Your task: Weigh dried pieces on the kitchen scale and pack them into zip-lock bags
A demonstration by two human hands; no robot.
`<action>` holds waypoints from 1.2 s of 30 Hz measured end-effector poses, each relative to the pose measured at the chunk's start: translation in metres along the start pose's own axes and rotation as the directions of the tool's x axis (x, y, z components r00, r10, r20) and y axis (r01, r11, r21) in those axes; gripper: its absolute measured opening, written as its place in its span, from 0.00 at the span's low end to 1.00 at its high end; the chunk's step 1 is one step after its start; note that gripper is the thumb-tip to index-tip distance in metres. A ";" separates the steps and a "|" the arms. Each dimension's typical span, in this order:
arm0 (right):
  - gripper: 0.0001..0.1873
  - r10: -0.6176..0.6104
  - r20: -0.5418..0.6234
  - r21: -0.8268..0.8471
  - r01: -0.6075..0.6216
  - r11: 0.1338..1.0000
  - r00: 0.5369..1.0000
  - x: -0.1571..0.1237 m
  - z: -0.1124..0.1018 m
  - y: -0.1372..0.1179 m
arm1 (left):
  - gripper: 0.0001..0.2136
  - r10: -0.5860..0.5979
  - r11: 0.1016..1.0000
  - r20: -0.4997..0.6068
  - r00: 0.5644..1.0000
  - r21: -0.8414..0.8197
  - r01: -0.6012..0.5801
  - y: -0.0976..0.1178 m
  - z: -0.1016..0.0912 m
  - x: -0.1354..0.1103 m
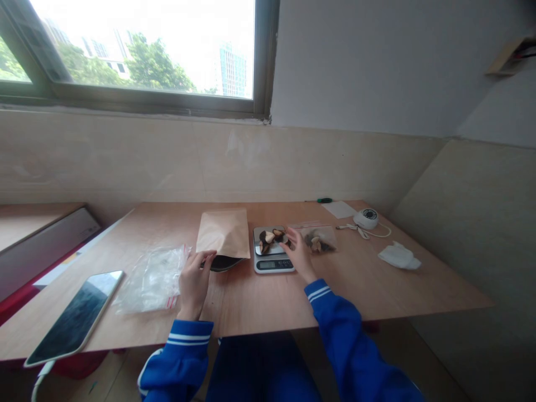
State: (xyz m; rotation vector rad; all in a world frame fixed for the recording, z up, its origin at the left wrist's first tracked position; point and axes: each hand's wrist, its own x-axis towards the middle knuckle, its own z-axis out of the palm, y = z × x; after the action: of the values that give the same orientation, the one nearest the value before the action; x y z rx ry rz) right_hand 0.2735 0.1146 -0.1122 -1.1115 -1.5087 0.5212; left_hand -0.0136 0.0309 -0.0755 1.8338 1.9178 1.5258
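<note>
A brown paper pouch (224, 231) lies on the wooden table (259, 301) with its dark mouth facing me. My left hand (195, 279) grips the pouch's open edge with curled fingers. A small digital scale (272, 258) stands right of the pouch, with several dark and pale dried pieces (270, 237) on its platform. My right hand (298, 251) rests beside the scale, its fingers pinched at the pieces on the platform's right edge. A clear bag (320, 240) with more dried pieces lies just right of that hand.
A pile of clear zip bags (153, 276) lies left of my left hand. A phone (77, 315) on a cable sits at the table's left front corner. A white crumpled cloth (398, 257), a small white dome device (367, 218) and a paper sheet (339, 209) lie far right.
</note>
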 end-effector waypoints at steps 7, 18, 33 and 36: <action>0.18 -0.204 -0.038 -0.229 0.190 0.955 0.978 -0.002 0.011 -0.017 | 0.10 0.006 1.000 -0.018 1.000 -0.013 -0.007 -0.002 -0.005 0.002; 0.14 -0.186 -0.043 -0.197 0.174 0.965 0.982 -0.062 -0.006 -0.044 | 0.11 -0.041 0.999 0.059 0.997 0.003 0.041 -0.008 0.001 0.006; 0.25 -0.341 0.435 -0.066 0.407 0.911 0.834 -0.087 0.030 -0.125 | 0.09 0.051 0.996 -0.014 0.999 -0.079 -0.052 0.019 -0.008 0.004; 0.27 -0.308 0.534 -0.179 0.461 0.869 0.788 -0.081 0.062 -0.139 | 0.09 0.082 0.994 -0.035 0.996 -0.071 -0.084 0.029 -0.012 0.001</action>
State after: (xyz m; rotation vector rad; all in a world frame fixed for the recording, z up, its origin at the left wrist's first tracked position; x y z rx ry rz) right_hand 0.1599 -0.0021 -0.0568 -0.8812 -2.2697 0.2939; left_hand -0.0013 0.0184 -0.0500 1.8921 1.7946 1.6372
